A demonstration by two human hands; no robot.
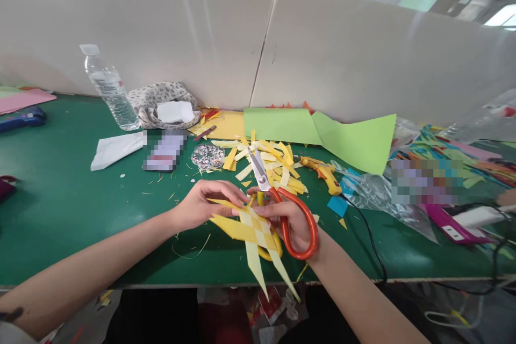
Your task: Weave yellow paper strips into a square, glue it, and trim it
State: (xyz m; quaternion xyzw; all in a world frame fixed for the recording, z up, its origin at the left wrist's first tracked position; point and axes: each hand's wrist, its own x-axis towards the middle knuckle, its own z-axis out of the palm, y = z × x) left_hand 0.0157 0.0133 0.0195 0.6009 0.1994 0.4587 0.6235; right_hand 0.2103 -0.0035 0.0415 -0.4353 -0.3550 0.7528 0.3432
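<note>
A small woven piece of yellow and pale-yellow paper strips [255, 230] is between my two hands, its pointed ends spreading left and down. My left hand [201, 205] pinches its upper left edge, fingers curled. My right hand [296, 220] grips its right side and also carries scissors [311, 231] with red-orange handles. Their metal blades point up and away, slightly apart. A yellow looped part [277, 247] shows behind the weave, mostly hidden, so its kind is unclear. Just beyond my hands lies a pile of cut yellow paper strips [278, 164].
A yellow glue gun [322, 172] with a black cord lies right of the pile. Green paper sheets [282, 126] rest against the partition. At left are a water bottle [110, 91], a phone [165, 150] and a tray of small beads [208, 157]. A magenta tool [455, 228] lies right.
</note>
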